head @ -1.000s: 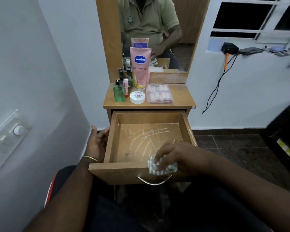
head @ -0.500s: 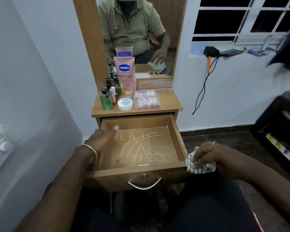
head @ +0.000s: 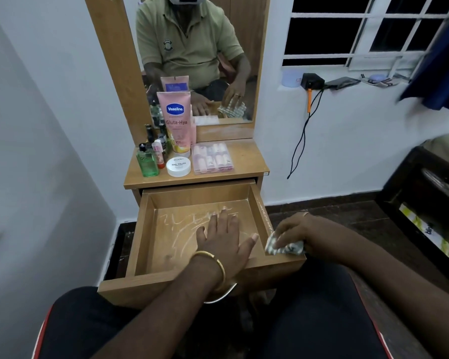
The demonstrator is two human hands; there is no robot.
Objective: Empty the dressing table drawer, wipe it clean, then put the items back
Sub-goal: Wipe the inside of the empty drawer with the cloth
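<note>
The wooden drawer (head: 145, 229) stands pulled out and holds no items; white streaks mark its floor. My left hand (head: 222, 235) lies flat inside it, fingers straight, palm on the floor. My right hand (head: 294, 233) grips a checked cloth (head: 283, 248) at the drawer's front right corner. On the tabletop (head: 246, 158) stand a pink Vaseline tube (head: 176, 120), a green bottle (head: 147, 161), a white nail polish remover jar (head: 178, 166), a clear box of false nails (head: 213, 158) and several small bottles (head: 157, 141).
A mirror (head: 192, 55) rises behind the table. A white wall is close on the left. A black cable (head: 302, 136) hangs from a windowsill on the right. A dark shelf unit (head: 425, 203) stands at far right. My knees sit under the drawer.
My left hand moved from the drawer's left rim to lie flat on its floor. My right hand carried the cloth from the front edge to the right front corner.
</note>
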